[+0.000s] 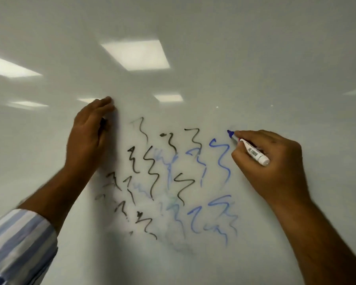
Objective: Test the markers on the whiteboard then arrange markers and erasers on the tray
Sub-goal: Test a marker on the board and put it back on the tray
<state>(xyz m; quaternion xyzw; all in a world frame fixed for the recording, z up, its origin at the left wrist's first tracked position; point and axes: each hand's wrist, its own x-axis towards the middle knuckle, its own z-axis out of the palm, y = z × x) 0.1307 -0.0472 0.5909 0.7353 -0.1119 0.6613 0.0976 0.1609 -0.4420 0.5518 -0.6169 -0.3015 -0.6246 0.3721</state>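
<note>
Head view: a person stands close to a whiteboard [214,58], both hands raised to it, with ceiling lights mirrored in its glossy face.
Right hand: the right hand [275,161] pinches a marker [252,150] between thumb and curled fingers.
Marker: white barrel, blue tip, cap off; the tip points up and to the left and sits at or just off the board, above the top of the nearest blue squiggle [221,159]. Contact cannot be confirmed.
Long axis: the marker runs from upper left at the tip to lower right at the butt, which sticks out past the knuckles.
Left hand: the left hand [88,138] rests against the board well to the left, fingers straight and together. Something small and dark shows at the palm; what it is cannot be made out.
Sleeve: a blue-and-white striped sleeve [19,243] covers the left forearm at lower left.
Marks: black squiggles [150,173] fill the left and middle of the patch, blue ones the right, some faint or smeared.
Key relation: bare board lies just right of the blue tip, so the right hand is the one placed to draw; a downward stroke would likely run beside the last blue line.
Stage: judged to be mid-testing.
Tray and erasers: neither is in view.
</note>
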